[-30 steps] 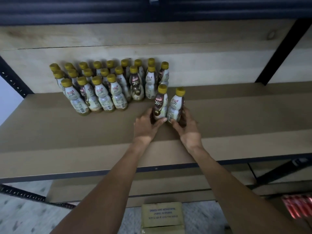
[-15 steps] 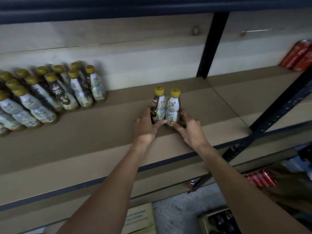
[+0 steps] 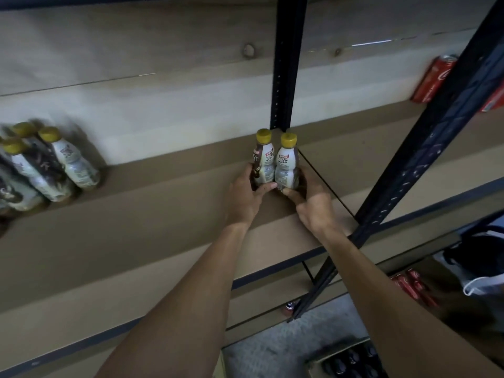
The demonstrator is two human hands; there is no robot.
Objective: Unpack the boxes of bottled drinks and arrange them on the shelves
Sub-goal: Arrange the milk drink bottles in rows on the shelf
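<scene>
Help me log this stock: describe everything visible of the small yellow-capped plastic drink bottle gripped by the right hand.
The small plastic drink bottle has a yellow screw cap, a waisted body and a cream-and-brown label with large print. It stands upright and capped on the brown shelf board, before the black metal upright, touching a twin bottle on its left. The right hand grips its lower body; the left hand grips the twin.

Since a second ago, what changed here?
The left hand and right hand slid the two bottles right along the shelf, away from the bottle group, to the black post. Same: each hand grips a bottle, both upright; the group stayed put.
</scene>
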